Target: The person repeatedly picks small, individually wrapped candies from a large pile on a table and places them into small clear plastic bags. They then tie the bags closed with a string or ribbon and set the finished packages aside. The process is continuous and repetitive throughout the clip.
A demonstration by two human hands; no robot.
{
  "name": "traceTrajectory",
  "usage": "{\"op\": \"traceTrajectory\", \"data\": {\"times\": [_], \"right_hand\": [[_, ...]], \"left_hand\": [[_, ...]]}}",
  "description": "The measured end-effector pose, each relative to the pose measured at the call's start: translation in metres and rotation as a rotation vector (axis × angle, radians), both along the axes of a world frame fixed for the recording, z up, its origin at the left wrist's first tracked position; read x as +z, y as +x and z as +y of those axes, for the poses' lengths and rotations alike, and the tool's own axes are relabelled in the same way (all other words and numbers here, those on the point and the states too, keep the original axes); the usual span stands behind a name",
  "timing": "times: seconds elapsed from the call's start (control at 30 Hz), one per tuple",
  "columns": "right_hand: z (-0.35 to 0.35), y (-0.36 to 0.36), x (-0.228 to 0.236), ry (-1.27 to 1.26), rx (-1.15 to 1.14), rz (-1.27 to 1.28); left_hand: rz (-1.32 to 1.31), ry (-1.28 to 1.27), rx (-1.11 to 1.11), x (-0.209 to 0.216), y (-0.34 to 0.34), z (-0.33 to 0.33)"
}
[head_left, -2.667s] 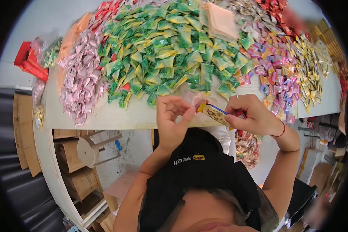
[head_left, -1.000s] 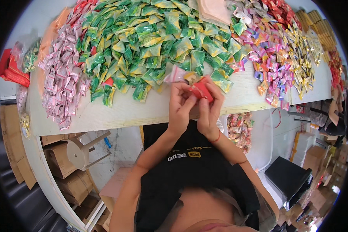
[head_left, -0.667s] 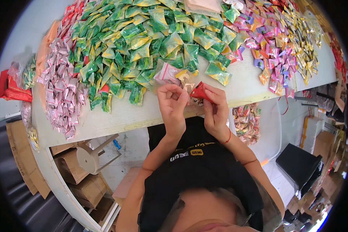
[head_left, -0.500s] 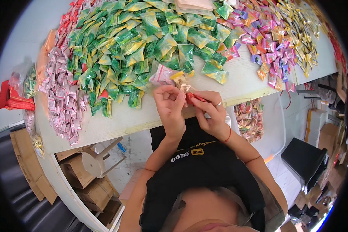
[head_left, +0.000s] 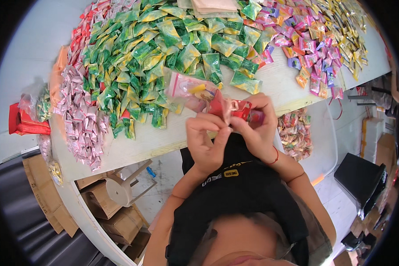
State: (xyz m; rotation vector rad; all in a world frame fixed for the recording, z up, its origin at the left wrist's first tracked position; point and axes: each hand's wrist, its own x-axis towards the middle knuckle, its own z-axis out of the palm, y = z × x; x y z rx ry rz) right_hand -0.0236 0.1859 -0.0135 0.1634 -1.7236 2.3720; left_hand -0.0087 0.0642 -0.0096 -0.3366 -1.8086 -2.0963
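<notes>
My left hand [head_left: 206, 144] is closed in a pinch, its thumb and forefinger meeting at the near edge of a small red packet [head_left: 217, 105]. From the right, my right hand [head_left: 259, 128] grips the same packet, thumb toward me and fingers behind it. The packet is held upright over the table's front edge; its pale inner side shows near the fingertips, and what lies inside I cannot make out. Just beyond it lies a clear bag with a pink band [head_left: 181, 86], with a yellow piece showing. Purple wrapping [head_left: 256, 116] shows between my right fingers.
Green-and-yellow packets [head_left: 164, 57] heap across the white table [head_left: 133, 148]. Pink packets [head_left: 82, 119] spread left; pink, orange and purple ones [head_left: 312, 48] and gold ones [head_left: 348, 33] lie right. A clear bin of packets [head_left: 295, 135] stands below the edge, near a black container [head_left: 359, 179].
The red packet has been spread wider and raised between both hands. My right hand has moved right, my left hand down and slightly right. The pink-banded bag now shows more fully.
</notes>
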Motion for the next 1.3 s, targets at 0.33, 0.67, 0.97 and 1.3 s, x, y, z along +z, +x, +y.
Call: {"op": "traceTrajectory", "data": {"times": [0.33, 0.67, 0.97, 1.3], "right_hand": [[0.025, -0.013, 0.012, 0.272, 0.35, -0.074], [0.015, -0.016, 0.014, 0.553, 0.036, -0.035], [0.022, -0.024, 0.031, 0.608, 0.159, -0.06], [0.0, -0.012, 0.051, -0.222, 0.175, 0.094]], "left_hand": [[-0.028, 0.232, -0.187, 0.011, -0.001, -0.007], [0.022, -0.146, -0.115, 0.009, 0.016, 0.0], [0.015, 0.144, -0.184, 0.003, 0.017, -0.004], [-0.221, 0.427, -0.028, 0.0, -0.004, -0.014]]}}
